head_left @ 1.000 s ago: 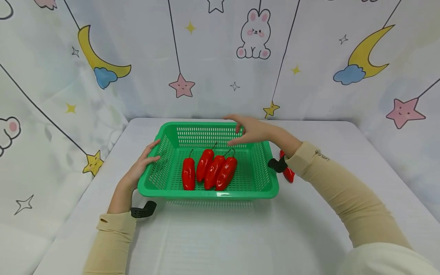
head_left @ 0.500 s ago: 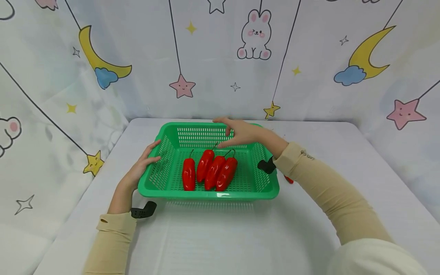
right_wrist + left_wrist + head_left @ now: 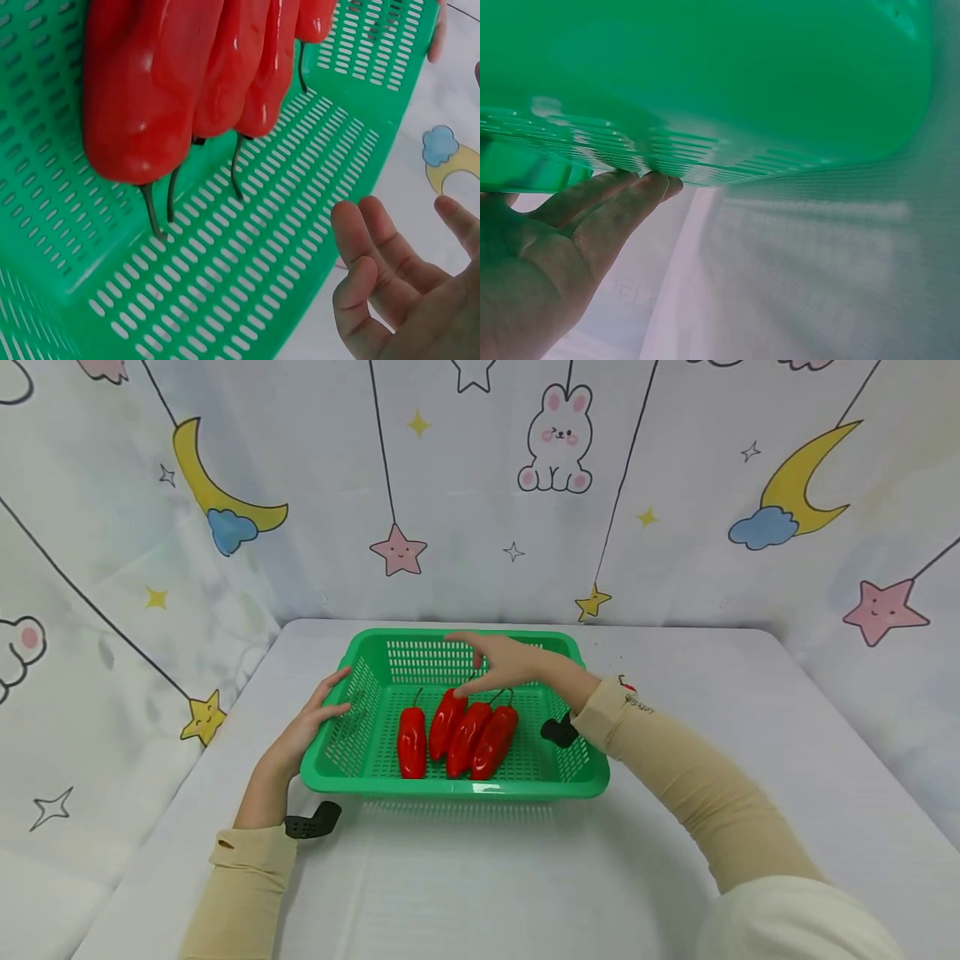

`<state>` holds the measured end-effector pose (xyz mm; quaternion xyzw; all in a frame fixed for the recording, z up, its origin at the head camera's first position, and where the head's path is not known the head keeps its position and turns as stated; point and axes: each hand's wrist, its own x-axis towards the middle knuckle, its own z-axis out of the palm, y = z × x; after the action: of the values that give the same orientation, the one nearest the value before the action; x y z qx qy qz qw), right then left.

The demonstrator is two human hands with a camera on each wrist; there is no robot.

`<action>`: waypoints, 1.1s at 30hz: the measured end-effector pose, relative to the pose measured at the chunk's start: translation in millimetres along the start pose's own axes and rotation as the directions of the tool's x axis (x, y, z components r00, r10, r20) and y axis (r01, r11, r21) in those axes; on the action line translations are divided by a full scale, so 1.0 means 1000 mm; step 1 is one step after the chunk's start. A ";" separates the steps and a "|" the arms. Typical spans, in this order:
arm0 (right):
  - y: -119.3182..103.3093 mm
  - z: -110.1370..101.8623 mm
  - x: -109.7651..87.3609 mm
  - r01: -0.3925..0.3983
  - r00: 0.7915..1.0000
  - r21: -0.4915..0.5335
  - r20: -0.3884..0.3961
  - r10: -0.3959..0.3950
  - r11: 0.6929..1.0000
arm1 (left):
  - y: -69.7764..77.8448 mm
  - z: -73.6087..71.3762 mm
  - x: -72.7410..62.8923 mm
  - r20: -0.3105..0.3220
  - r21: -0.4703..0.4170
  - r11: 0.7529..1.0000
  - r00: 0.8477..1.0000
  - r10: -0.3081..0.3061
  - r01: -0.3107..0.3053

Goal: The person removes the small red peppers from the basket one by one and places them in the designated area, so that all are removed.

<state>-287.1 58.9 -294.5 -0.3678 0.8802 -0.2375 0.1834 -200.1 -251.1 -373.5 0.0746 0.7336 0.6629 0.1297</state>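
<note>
Four red peppers [image 3: 467, 737] lie in the green basket [image 3: 453, 788]. Your right hand [image 3: 506, 662] hangs over them, fingers spread, holding nothing; your left hand [image 3: 306, 724] touches the basket's left side with straight, slightly parted fingers. This looks like a reach; gripping a pepper probably calls for lowering first.

room left of the red peppers [image 3: 469, 737] — basket [image 3: 339, 750] wall beyond

The left hand [image 3: 303, 722] holds a green basket [image 3: 420, 787] by its side; the right hand [image 3: 506, 662] hangs over four red peppers [image 3: 468, 739] inside
</note>
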 end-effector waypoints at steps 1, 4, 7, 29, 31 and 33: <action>0.000 0.001 0.001 0.003 1.000 -0.002 0.003 -0.003 1.000 | 0.000 0.000 0.000 -0.001 0.000 1.000 1.000 0.000 0.000; -0.002 0.005 0.006 0.012 1.000 -0.006 0.014 -0.012 1.000 | 0.000 -0.001 0.000 -0.003 0.003 1.000 1.000 -0.001 0.001; -0.005 0.010 0.012 0.025 0.999 -0.013 0.027 -0.024 1.000 | -0.001 -0.001 0.000 -0.005 0.008 1.000 1.000 -0.001 0.001; -0.016 0.047 0.041 0.047 0.993 -0.146 0.113 -0.031 0.988 | -0.002 0.002 0.002 -0.009 0.021 1.000 1.000 0.010 -0.009; -0.017 0.051 0.043 0.046 0.992 -0.166 0.120 -0.026 0.985 | -0.001 0.002 0.001 -0.010 0.023 1.000 1.000 0.010 -0.010; -0.019 0.055 0.045 0.047 0.992 -0.186 0.126 -0.024 0.981 | -0.001 0.002 0.001 -0.013 0.028 1.000 1.000 0.013 -0.013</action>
<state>-278.9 -0.8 -335.8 -0.4129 0.8791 -0.1332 0.1973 -200.7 -249.4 -375.1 0.0770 0.7431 0.6540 0.1195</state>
